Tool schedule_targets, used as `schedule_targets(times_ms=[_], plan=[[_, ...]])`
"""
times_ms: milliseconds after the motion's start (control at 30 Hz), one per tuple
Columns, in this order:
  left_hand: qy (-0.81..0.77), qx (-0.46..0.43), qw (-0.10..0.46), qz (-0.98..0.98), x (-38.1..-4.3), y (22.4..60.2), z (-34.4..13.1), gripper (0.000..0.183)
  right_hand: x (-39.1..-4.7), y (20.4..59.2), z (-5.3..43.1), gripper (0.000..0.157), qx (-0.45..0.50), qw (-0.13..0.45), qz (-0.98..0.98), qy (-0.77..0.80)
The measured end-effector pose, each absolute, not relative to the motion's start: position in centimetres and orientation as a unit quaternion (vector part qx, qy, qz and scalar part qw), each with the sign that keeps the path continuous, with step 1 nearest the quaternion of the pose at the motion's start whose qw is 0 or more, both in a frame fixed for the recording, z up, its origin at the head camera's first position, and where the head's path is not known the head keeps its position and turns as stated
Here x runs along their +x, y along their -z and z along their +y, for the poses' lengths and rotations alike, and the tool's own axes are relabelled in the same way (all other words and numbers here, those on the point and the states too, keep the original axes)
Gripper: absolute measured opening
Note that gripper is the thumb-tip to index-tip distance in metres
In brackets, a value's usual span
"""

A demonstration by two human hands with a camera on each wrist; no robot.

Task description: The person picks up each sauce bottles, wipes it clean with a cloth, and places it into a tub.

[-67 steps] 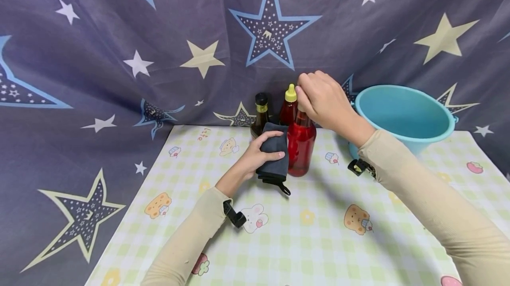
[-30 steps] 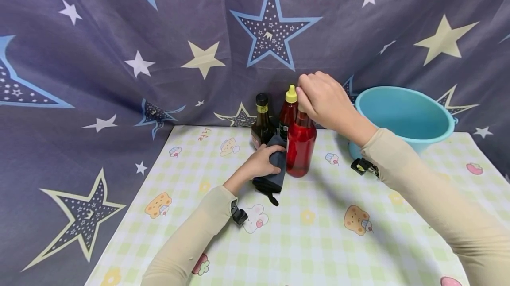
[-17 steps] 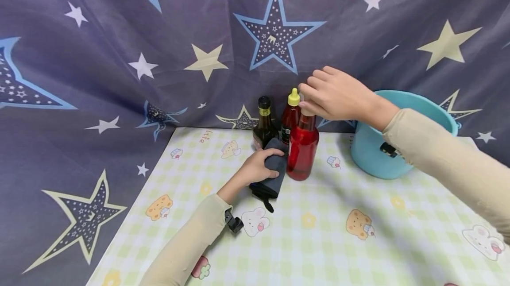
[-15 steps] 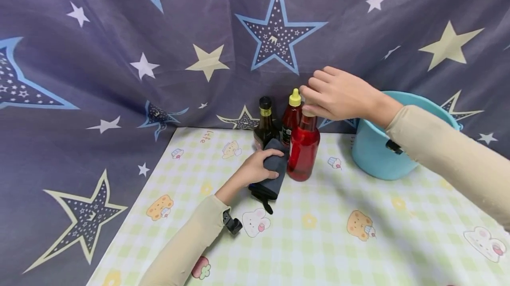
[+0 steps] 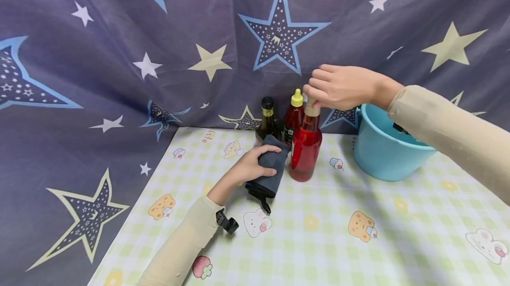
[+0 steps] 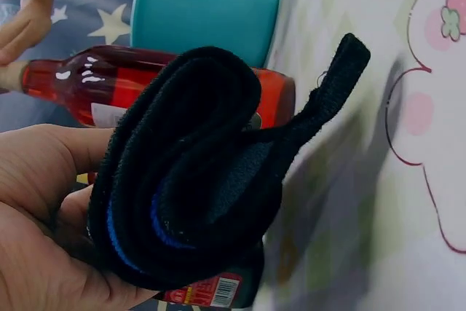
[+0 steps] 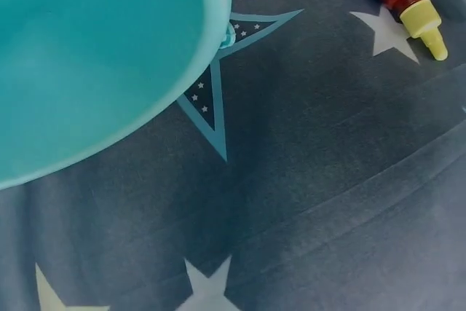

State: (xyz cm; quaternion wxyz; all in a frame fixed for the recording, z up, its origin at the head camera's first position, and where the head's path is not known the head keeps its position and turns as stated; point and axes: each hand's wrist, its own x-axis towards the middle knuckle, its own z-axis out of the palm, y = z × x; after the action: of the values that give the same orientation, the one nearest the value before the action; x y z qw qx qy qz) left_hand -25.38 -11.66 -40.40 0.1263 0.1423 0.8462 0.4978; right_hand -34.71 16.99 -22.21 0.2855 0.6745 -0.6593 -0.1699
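My left hand point(image 5: 250, 165) grips a folded dark grey cloth point(image 5: 275, 162) with a black hanging loop, just left of a red bottle point(image 5: 305, 155). In the left wrist view the folded layers of the cloth point(image 6: 211, 158) face the camera, with blue between some of them. Fingers of my right hand point(image 5: 338, 86) curl over the pale top of the bottle, which stands upright on the table. That hand is out of frame in the right wrist view. Behind the cloth, a dark sauce bottle point(image 5: 268, 120) with a black cap is partly hidden.
A red squeeze bottle point(image 5: 292, 117) with a yellow nozzle cap stands behind the red bottle. To the right, a light blue bucket point(image 5: 392, 155) sits partly beneath my right forearm. A star-patterned curtain point(image 5: 167, 33) hangs behind the checked tablecloth point(image 5: 295, 250).
The cloth in my left hand has moved down and toward me beside the red bottle. My right wrist has turned and its forearm swung up over the bucket, the hand staying at the bottle's top.
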Motion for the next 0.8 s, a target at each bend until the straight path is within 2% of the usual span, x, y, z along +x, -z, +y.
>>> schedule_targets(times_ms=[267, 467, 600, 800], plan=[[-0.504, 0.157, 0.113, 0.842, -25.4, 39.4, -12.0, 0.059, -33.0, 21.8, 17.2, 0.057, 0.628, 0.272, -0.708, 0.175], [-0.507, 0.147, 0.093, 0.844, -25.8, 38.4, -12.3, 0.06, -30.8, 21.9, 15.2, 0.04, 0.537, 0.265, -0.782, 0.176], [-0.514, 0.145, 0.082, 0.841, -26.0, 37.9, -12.2, 0.06, -30.1, 22.3, 13.5, 0.041, 0.485, 0.301, -0.804, 0.167], [-0.523, 0.131, 0.072, 0.839, -25.8, 37.4, -12.0, 0.06, -29.9, 23.5, 12.7, 0.048, 0.436, 0.388, -0.798, 0.152]])
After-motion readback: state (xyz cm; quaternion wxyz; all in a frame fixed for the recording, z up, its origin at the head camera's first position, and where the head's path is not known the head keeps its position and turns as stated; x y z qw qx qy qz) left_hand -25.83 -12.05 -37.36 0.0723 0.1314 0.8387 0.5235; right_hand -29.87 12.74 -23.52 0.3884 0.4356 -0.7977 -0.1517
